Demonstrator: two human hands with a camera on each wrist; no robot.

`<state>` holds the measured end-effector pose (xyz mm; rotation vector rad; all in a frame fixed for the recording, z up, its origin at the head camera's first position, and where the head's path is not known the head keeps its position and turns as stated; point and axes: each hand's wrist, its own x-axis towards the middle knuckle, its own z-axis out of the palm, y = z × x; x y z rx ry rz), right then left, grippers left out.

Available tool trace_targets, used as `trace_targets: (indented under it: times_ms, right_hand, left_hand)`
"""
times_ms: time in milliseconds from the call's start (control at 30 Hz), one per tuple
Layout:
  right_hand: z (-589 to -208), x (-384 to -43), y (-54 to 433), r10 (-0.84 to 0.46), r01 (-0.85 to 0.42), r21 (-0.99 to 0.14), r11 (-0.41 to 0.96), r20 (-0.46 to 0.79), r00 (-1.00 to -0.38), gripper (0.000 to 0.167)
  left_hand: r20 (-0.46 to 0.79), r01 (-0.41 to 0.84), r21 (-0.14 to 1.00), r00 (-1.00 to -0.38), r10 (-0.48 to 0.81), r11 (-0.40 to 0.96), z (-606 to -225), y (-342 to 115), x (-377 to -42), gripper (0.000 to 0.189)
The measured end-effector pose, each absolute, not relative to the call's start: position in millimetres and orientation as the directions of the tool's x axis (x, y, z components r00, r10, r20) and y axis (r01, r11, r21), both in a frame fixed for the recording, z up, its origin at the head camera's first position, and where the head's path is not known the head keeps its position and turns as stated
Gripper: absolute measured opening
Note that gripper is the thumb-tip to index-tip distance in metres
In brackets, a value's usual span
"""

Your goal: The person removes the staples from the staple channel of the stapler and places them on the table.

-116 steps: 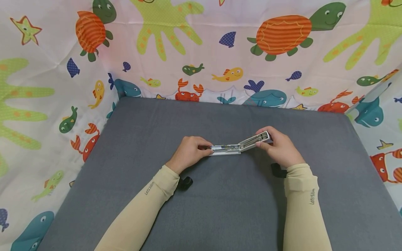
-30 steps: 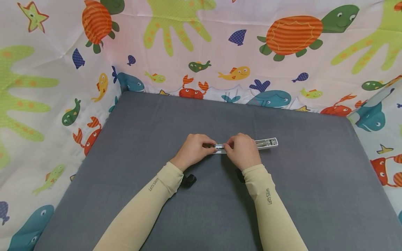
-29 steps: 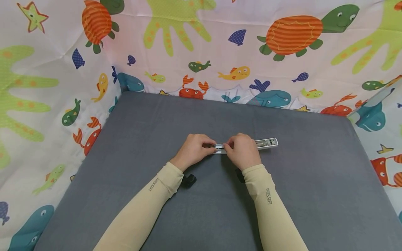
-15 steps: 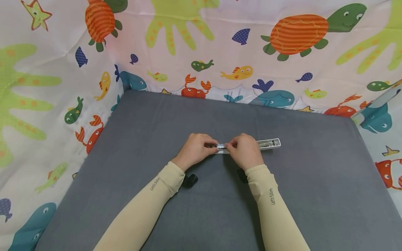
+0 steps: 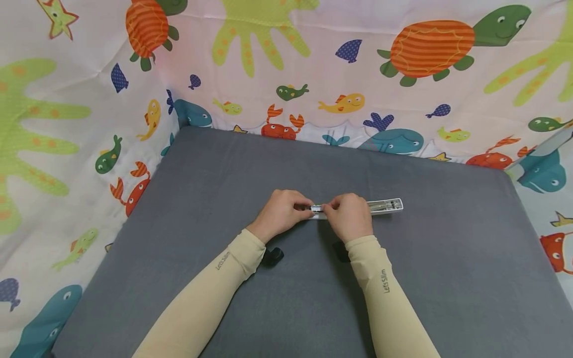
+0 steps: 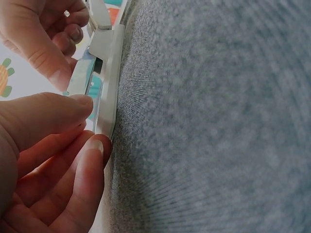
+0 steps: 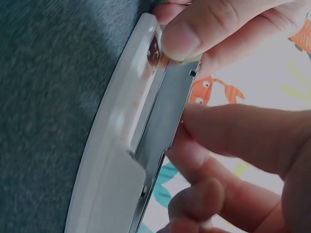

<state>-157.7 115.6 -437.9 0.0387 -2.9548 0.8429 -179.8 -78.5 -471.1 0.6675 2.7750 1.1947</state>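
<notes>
A white and silver stapler point(image 5: 387, 205) lies folded wide open on the grey cloth, its top arm stretched out to the right. My left hand point(image 5: 282, 211) grips the front end of the stapler. In the left wrist view its thumb lies on the tip of the metal magazine point(image 6: 80, 77), with fingers against the white base point(image 6: 109, 82). Over the middle of the stapler, my right hand point(image 5: 351, 219) pinches the magazine between thumb and index finger. The right wrist view shows those fingers at the magazine's edge, which stands raised at an angle off the base point(image 7: 97, 165).
A grey cloth point(image 5: 313, 298) covers the work surface. Behind and at both sides rises a white curtain point(image 5: 250, 94) printed with sea animals. A small black piece point(image 5: 272, 257) juts from beneath the left wrist.
Since the oldest frame, the stapler's top arm has swung down flat to the right, and my right hand has moved left from it to the magazine. Over the last second both hands barely move.
</notes>
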Motion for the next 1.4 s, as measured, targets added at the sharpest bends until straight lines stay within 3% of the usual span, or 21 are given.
trace_targets:
  times_ms: [167, 1400]
  right_hand:
    - [-436.0, -157.7, 115.5, 0.041, 0.031, -0.537, 0.843, 0.008, -0.999, 0.023]
    - [-434.0, -158.3, 116.0, 0.083, 0.095, -0.585, 0.806, -0.046, -0.995, 0.023]
  left_hand:
    - [0.129, 0.375, 0.702, -0.903, 0.41, 0.605, -470.9, -76.8, -179.5, 0.016]
    - [0.111, 0.353, 0.706, -0.912, 0.396, 0.614, -470.0, -77.2, -180.9, 0.017]
